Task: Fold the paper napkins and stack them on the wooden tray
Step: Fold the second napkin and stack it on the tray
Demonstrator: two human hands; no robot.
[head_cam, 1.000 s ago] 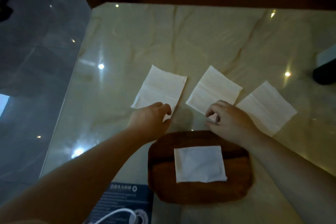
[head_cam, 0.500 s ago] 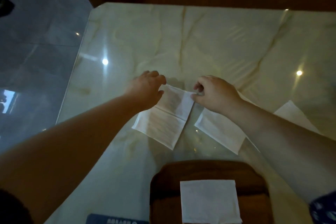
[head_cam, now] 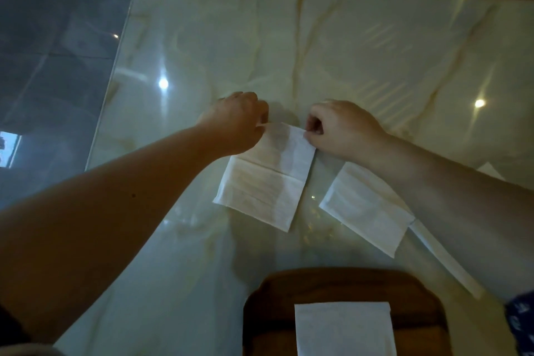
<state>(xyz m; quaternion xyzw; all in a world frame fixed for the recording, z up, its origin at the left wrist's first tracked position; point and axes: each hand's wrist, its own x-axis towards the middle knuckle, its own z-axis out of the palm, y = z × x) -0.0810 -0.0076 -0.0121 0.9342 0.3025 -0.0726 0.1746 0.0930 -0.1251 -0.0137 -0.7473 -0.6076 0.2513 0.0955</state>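
A white paper napkin lies unfolded on the marble table, with creases across it. My left hand pinches its far left corner, and my right hand pinches its far right corner; the far edge is slightly lifted. A second napkin lies flat to the right, partly under my right forearm. A third napkin shows only as a strip under that arm. The wooden tray sits at the near edge with one folded napkin on it.
The marble table reaches far beyond the napkins. Its left edge drops to a grey tiled floor. Dark wooden furniture stands past the far edge.
Both hands went from the near napkin edges to the far corners of the left napkin and pinched them. The view tilted down, so the tray slid to the bottom of the frame.
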